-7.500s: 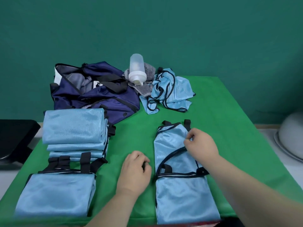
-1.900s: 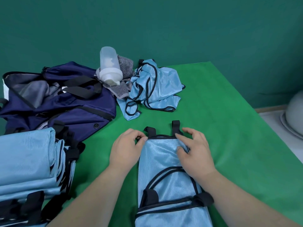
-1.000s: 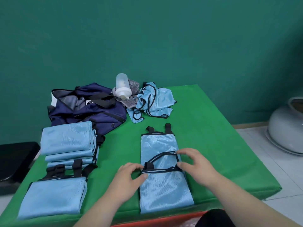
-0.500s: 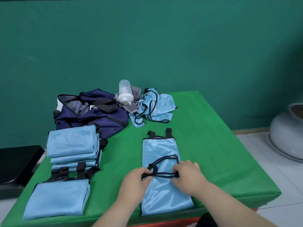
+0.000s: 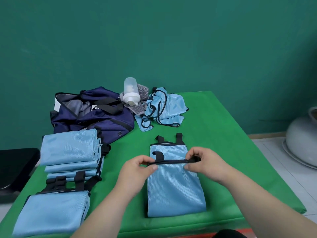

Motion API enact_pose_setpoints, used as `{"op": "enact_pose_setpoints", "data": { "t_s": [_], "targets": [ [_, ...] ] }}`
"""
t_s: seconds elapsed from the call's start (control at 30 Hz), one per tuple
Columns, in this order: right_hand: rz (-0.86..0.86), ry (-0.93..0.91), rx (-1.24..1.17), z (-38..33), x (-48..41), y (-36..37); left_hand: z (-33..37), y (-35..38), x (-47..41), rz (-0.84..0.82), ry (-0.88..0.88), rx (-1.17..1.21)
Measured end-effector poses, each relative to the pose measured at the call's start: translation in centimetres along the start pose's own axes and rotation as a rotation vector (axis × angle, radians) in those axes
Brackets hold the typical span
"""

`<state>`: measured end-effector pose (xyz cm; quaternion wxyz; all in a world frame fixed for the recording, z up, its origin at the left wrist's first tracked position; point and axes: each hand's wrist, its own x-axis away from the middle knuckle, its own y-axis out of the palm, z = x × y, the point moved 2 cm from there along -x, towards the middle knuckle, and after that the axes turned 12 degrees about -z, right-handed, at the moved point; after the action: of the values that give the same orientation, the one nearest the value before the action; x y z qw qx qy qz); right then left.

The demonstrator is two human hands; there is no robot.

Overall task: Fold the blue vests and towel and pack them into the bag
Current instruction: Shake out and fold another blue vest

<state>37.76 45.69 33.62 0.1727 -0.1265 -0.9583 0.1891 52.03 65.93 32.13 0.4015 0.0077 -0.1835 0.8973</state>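
— Hem now sits farther up the vest (image 5: 175,189); my left hand (image 5: 137,166) and right hand (image 5: 204,162) each pinch it, mid-table.
— Left?
— Folded piles (image 5: 70,148) wait beside the bag (image 5: 96,117). Crumpled vest (image 5: 164,107) and towel (image 5: 137,107) unfolded; packing not begun, I judge.

Half-folded vest (image 5: 175,186) centre; folded stacks (image 5: 70,148) left; crumpled vest (image 5: 169,107), perhaps towel (image 5: 143,89), beside open navy bag (image 5: 96,117).

a plain indoor room, its kind unclear: bare teal wall (image 5: 171,40), green-covered worktop (image 5: 223,134), pale tiled floor (image 5: 283,170), grey pot (image 5: 301,143) on it.
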Motion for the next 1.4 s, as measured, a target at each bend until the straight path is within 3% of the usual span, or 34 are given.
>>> {"op": "enact_pose_setpoints", "data": {
  "t_s": [0.13,0.37,0.6,0.77,0.87,1.17,1.27,1.4],
  "targets": [
    [0.047,-0.025,-0.176,-0.3,-2.6,-1.0,1.0,-0.6,-3.4,0.015,0.024,0.006],
    [0.215,0.07,-0.085,1.5,-7.8,-1.7,0.2,-0.2,-9.8,-0.011,-0.01,-0.16],
    [0.29,-0.024,0.161,4.4,-11.1,-0.9,-3.3,0.7,-13.5,0.008,0.062,-0.348],
    [0.447,-0.069,0.05,6.6,-11.7,-0.2,-5.3,1.2,-14.3,0.078,0.174,-0.45],
    [0.457,-0.04,0.029,7.0,-11.8,0.1,-5.2,1.4,-14.3,0.077,0.196,-0.549],
    [0.428,-0.004,0.028,7.0,-11.5,0.0,-6.3,1.0,-13.6,0.049,0.103,-0.245],
    [0.4,-0.044,0.027,6.8,-11.5,0.0,-5.7,1.0,-13.5,0.049,0.166,-0.194],
    [0.393,-0.061,-0.014,7.6,-11.7,0.2,-5.4,0.4,-12.3,0.144,0.384,-0.28]
  ]
}}
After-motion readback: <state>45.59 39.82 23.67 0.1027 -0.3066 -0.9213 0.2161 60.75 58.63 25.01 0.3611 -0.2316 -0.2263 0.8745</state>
